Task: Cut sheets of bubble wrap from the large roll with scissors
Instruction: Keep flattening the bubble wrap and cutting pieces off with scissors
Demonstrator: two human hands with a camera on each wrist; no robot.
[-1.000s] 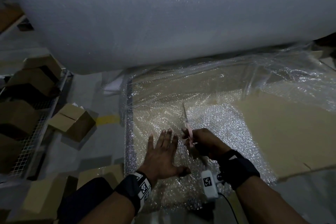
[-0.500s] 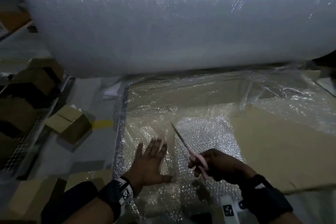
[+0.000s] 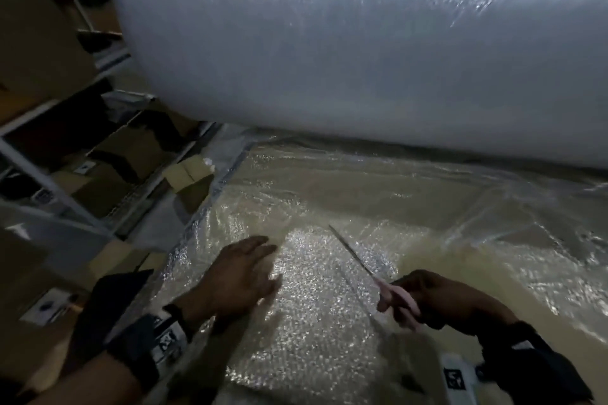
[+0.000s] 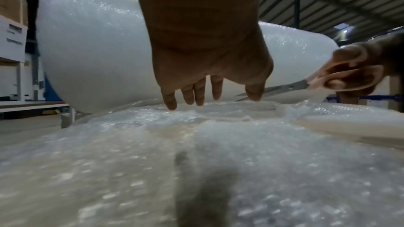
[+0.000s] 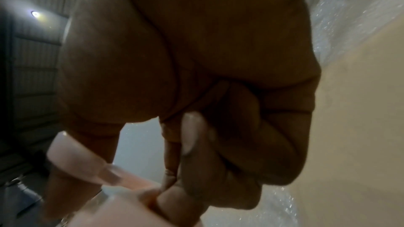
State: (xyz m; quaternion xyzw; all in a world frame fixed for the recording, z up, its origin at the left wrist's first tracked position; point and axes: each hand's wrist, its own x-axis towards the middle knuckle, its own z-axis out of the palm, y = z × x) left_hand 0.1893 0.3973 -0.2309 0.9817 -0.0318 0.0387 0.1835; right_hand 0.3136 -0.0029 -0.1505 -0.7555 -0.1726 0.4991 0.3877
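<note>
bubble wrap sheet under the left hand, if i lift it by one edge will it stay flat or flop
Probably flop: the bubble wrap sheet already lies rippled and wrinkled. It looks thin and see-through, so likely very light and apt to slide, which may be why the left hand spreads its fingers over it. The right hand grips the scissors.

Open bubble wrap sheet [image 3: 316, 299] lies between my hands; the large roll [image 3: 362, 59] blocks ahead, shelving with cartons [image 3: 108, 168] at left.
</note>
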